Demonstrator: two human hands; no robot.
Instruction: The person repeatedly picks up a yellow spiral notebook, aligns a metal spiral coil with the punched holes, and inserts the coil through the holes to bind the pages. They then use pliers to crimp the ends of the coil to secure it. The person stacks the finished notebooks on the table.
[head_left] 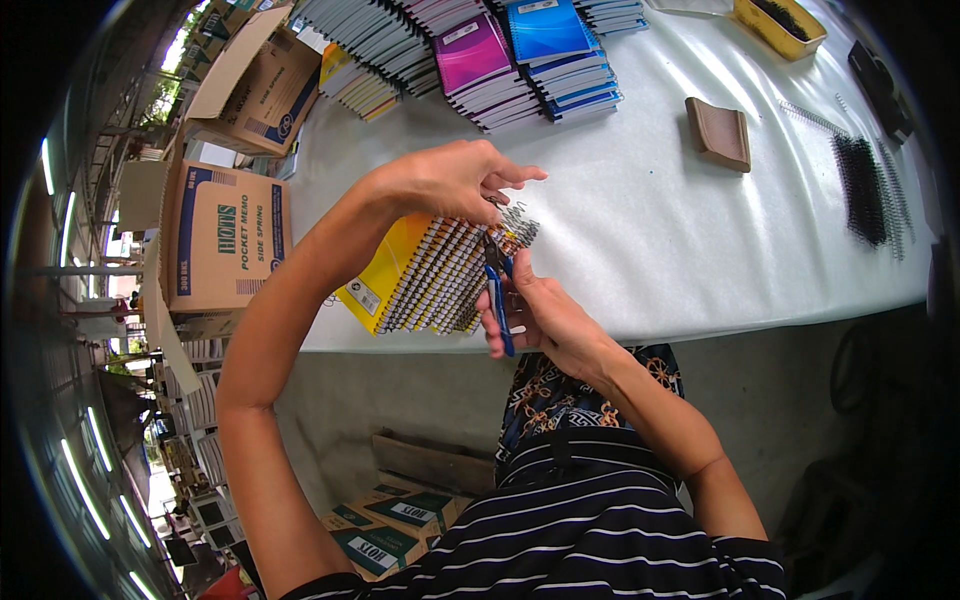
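Observation:
A stack of yellow spiral-bound notebooks (378,278) lies fanned out at the table's near edge, coils facing right. Loose wire ends (518,218) stick out from the far end of the coils. My left hand (455,180) arches over that end, thumb and a finger pinched together and another finger stretched out to the right. What sits in the pinch is too small to make out. In my right hand (535,310) is a pair of pliers (497,300) with blue handles, its jaws pointing away from me, close to the wire ends.
Purple notebooks (472,52) and blue notebooks (545,30) are stacked at the back. Cardboard boxes (225,235) stand along the left. A brown curved block (718,134), black coils (860,190) and a yellow tray (790,38) lie on the white-covered table (640,240) to the right.

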